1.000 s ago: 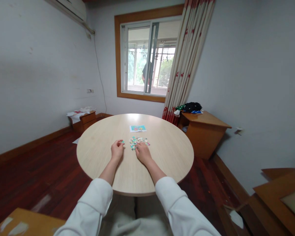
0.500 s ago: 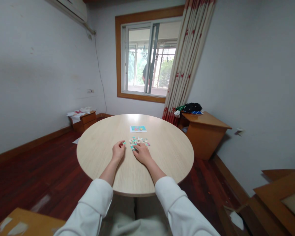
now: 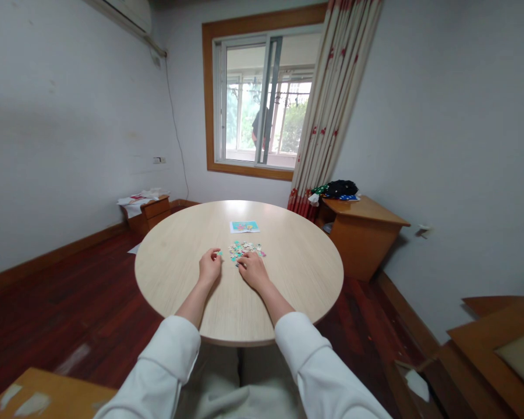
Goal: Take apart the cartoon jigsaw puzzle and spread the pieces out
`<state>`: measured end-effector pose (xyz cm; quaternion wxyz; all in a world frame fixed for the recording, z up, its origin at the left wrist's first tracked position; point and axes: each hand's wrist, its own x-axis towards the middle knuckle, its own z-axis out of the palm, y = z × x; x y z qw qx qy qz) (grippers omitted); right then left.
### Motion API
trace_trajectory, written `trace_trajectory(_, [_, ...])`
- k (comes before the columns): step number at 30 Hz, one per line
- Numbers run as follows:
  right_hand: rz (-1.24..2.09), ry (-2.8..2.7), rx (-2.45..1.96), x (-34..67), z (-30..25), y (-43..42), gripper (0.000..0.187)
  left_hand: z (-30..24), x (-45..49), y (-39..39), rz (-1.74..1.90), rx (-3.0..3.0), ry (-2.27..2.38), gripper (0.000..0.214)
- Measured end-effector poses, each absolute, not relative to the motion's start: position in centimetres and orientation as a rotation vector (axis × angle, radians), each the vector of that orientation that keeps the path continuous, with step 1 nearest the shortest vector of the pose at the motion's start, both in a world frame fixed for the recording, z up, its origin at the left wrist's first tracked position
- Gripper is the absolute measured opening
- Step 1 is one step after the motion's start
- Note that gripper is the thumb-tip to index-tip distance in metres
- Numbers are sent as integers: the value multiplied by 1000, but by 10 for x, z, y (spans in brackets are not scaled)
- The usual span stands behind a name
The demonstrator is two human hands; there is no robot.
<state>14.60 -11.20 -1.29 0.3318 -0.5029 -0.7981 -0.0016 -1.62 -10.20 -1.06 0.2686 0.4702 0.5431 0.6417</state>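
Note:
A round light-wood table (image 3: pixel 288 279) stands in front of me. A small heap of loose jigsaw pieces (image 3: pixel 244 249) lies near its middle. My left hand (image 3: pixel 209 267) rests on the table left of the heap, fingers pinched on a teal puzzle piece (image 3: pixel 219 253). Curled at the heap's near edge, my right hand (image 3: pixel 252 270) has its fingertips touching the pieces; what they hold, if anything, is too small to make out. A small picture card (image 3: pixel 244 226) lies flat beyond the heap.
A wooden cabinet (image 3: pixel 362 230) with dark clothes on top stands right of the table, by a curtain (image 3: pixel 332 110). A low cabinet (image 3: pixel 151 210) with papers sits at the left wall. Behind the window (image 3: pixel 262 99) stands a person. Wooden furniture is at the lower right.
My right hand has drawn slightly back toward the near edge of the heap. My left hand has barely moved and keeps the teal piece.

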Motion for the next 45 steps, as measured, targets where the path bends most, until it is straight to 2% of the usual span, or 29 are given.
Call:
trace_trajectory(15, [-62, -1992, -1572, 149, -5, -117, 22, -10, -18, -104, 1522, 1400, 1809, 14])
trace_trajectory(23, [-105, -1962, -1536, 149, -3, -118, 22, -3, -33, -111, 1045, 1540, 2318, 31])
trace_trajectory(31, [100, -1820, -1466, 150, -8, -114, 28, 3, -38, -114, 911, 1526, 2396, 34])
trace_trajectory(39, [195, -1753, -1453, 150, -5, -114, 20, 4, -37, -117, 937, 1508, 2450, 34])
trace_trajectory(43, [213, -1756, -1383, 150, -8, -112, 17, 2, -35, -114, 1171, 1534, 2340, 30])
trace_trajectory(45, [230, -1768, -1328, 150, -10, -111, 17, 1, -31, -112, 1355, 1596, 2056, 26])
